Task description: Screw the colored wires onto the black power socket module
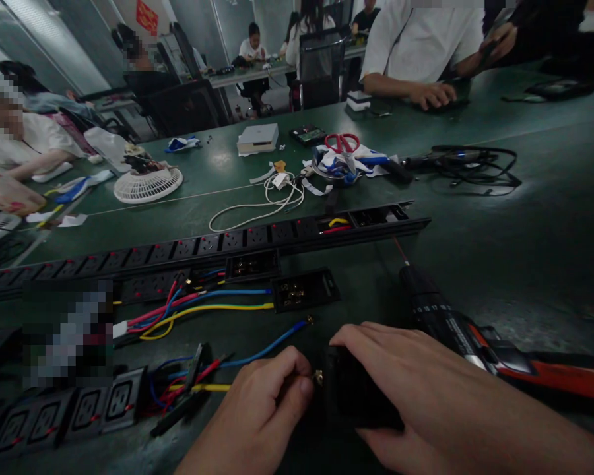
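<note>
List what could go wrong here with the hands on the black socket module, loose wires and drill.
1. The left hand pinches a small brass terminal against the black socket module under the right hand; it may slip.
2. The red-and-black power drill lies beside the right wrist; a bump might shift it.
3. Loose blue wire nearby could snag.

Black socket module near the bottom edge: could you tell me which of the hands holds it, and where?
The right hand covers the black socket module from above, fingers over its top. The left hand pinches a small brass terminal at its left side.
</note>
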